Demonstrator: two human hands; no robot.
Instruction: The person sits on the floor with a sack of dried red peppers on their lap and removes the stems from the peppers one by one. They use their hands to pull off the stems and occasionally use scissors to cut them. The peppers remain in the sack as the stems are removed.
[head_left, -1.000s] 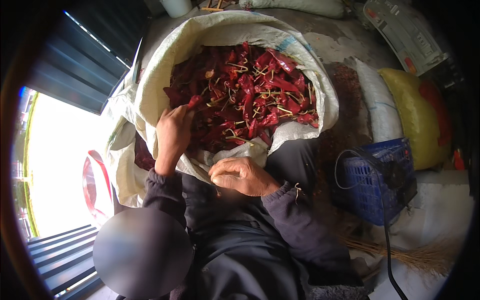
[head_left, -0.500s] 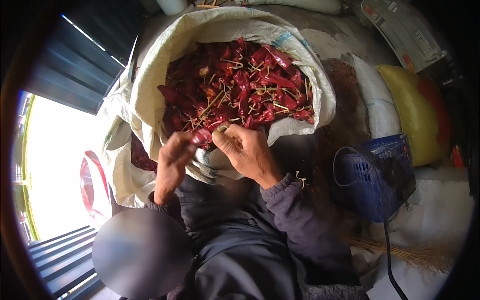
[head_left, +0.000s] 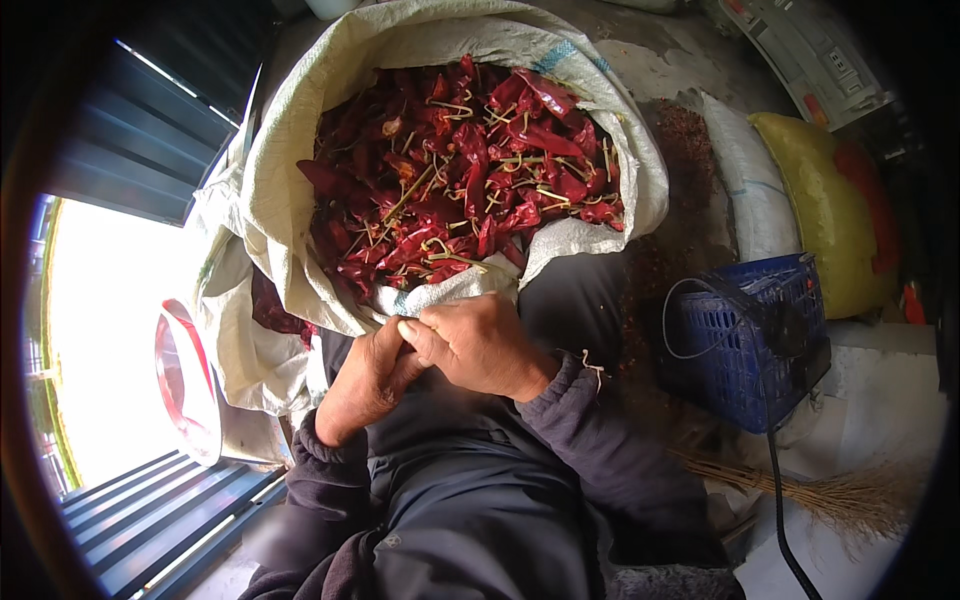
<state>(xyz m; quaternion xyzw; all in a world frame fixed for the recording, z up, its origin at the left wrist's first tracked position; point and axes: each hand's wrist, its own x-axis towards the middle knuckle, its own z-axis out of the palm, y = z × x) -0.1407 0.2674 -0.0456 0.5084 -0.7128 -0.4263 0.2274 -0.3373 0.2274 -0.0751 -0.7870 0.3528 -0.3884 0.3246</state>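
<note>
A large white woven sack point(head_left: 265, 180) with its rim rolled outward stands in front of my knees. Dried red chili peppers point(head_left: 478, 170) with pale stems fill it. At the sack's near rim my left hand point(head_left: 362, 382) and my right hand point(head_left: 480, 345) meet, fingers curled and thumbs almost touching. Both are closed; whatever lies between the fingers is hidden behind them. Below the hands are my dark trousers point(head_left: 470, 480).
To the right stands a blue plastic basket point(head_left: 740, 345) with a black cable. Behind it lie a yellow sack point(head_left: 825, 210) and a white sack point(head_left: 755, 190). A straw broom point(head_left: 840, 495) rests at lower right. More chilies point(head_left: 275, 305) show in a second sack at left.
Both hands have come down toward my lap and drawn together. The red chili that showed between them is out of sight. The view has shifted slightly, with the sack higher in it.
</note>
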